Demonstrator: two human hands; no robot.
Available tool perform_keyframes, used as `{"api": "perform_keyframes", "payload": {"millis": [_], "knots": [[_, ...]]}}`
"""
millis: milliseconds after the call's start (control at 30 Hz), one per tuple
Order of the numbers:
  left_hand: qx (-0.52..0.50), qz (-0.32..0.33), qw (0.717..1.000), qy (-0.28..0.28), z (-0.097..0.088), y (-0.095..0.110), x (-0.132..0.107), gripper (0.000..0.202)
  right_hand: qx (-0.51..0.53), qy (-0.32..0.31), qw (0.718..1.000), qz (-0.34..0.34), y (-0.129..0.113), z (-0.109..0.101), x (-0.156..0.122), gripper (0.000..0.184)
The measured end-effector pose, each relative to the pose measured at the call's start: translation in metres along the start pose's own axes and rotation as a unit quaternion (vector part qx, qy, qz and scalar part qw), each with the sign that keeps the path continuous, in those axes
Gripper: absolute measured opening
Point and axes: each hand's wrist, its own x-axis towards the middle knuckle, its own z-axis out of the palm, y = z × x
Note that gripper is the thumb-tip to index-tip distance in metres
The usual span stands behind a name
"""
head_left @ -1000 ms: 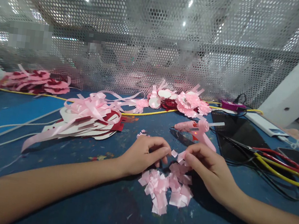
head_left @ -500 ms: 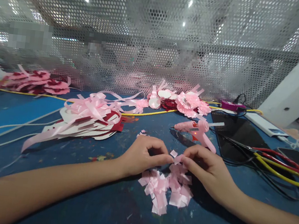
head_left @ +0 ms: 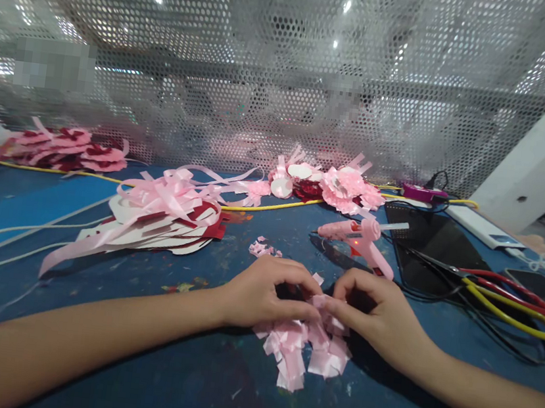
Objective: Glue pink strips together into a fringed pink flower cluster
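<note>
My left hand [head_left: 266, 292] and my right hand [head_left: 377, 313] rest on the blue table [head_left: 145, 354], fingertips meeting over a heap of small pink ribbon pieces [head_left: 307, 347]. Both hands are curled, with thumb and fingers pinched on pink pieces at the top of the heap. A pink glue gun [head_left: 362, 236] lies just beyond my right hand. A few loose pink scraps [head_left: 261, 249] lie just beyond my left hand.
Pink ribbon bows on white and red card [head_left: 162, 213] lie left of centre. Finished pink flowers [head_left: 334, 185] sit at the back, more of them at far left [head_left: 65, 147]. Scissors with red and yellow handles [head_left: 504, 295] lie on a black mat [head_left: 426, 243] at right. A perforated metal screen [head_left: 270, 65] stands behind.
Both hands have dropped lower and closed together onto the heap of ribbon pieces; a second ago they were raised slightly with a small gap between the fingertips.
</note>
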Motion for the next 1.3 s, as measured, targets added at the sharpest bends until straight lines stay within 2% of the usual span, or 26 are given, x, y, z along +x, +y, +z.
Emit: {"api": "perform_keyframes", "payload": {"millis": [200,367,467,600,700,833,967,1133,1300], "knots": [[0.006,-0.017,1.0,0.0,0.0009,-0.0004,0.0013,0.016,-0.011,-0.018,1.0,0.011,-0.0006,-0.0003,0.0001,0.029],[-0.016,-0.051,0.998,0.032,0.0007,0.0009,0.0019,0.016,-0.033,-0.038,0.999,-0.002,0.0005,-0.001,0.0007,0.027],[-0.086,-0.09,0.991,0.057,0.0017,0.0009,0.0026,0.015,-0.043,-0.047,0.998,-0.01,0.0012,-0.0014,0.0006,0.022],[-0.199,-0.145,0.964,0.098,0.0043,-0.0014,0.0046,0.016,-0.071,-0.054,0.995,-0.034,0.0003,-0.0015,0.0007,0.015],[-0.238,-0.156,0.952,0.113,0.0054,-0.0042,0.0049,0.018,-0.087,-0.041,0.994,-0.052,-0.0016,-0.0011,0.0009,0.005],[-0.224,-0.145,0.961,0.073,0.0051,-0.0058,0.0025,0.015,-0.099,-0.019,0.993,-0.056,-0.002,-0.0012,0.0017,0.011],[-0.176,-0.114,0.977,0.026,0.0039,-0.0029,0.0013,0.011,-0.118,-0.059,0.989,-0.062,0.0006,-0.002,0.0029,0.004],[-0.134,-0.1,0.986,0.014,0.003,0.0015,0.003,0.008,-0.136,-0.084,0.983,-0.085,0.0013,-0.003,0.002,0.012],[-0.132,-0.094,0.987,0.018,0.0027,0.0017,0.0028,0.006,-0.14,-0.085,0.982,-0.093,-0.0003,-0.0028,0.0009,0.01]]}}
